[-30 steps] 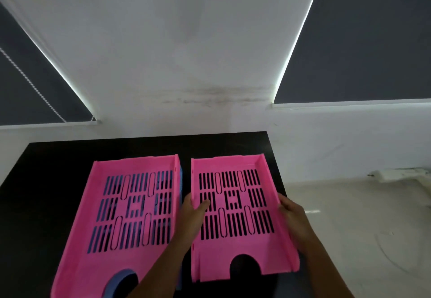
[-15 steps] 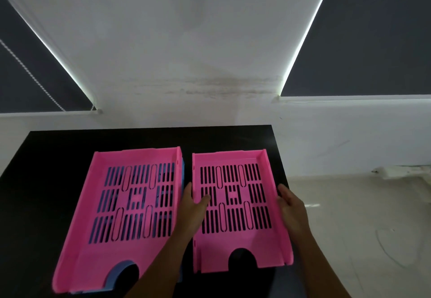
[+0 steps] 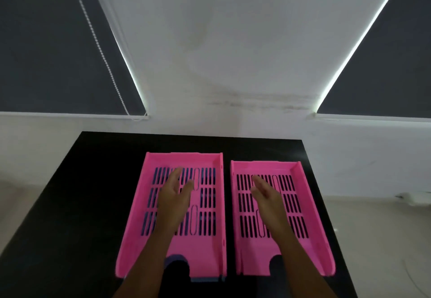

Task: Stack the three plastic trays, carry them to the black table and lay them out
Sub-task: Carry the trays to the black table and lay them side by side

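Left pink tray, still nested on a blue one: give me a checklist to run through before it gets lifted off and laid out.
1. Right pink tray laid flat on the black table: ok.
2. Left pink tray sits on the blue tray, not yet separated: not ok.
3. Left hand open over the left tray, gripping nothing: ok.
4. Right hand open, clear of the right tray's walls: ok.
5. Bare table left of the stack for a third tray: ok.
6. Trays locked together: cannot tell.
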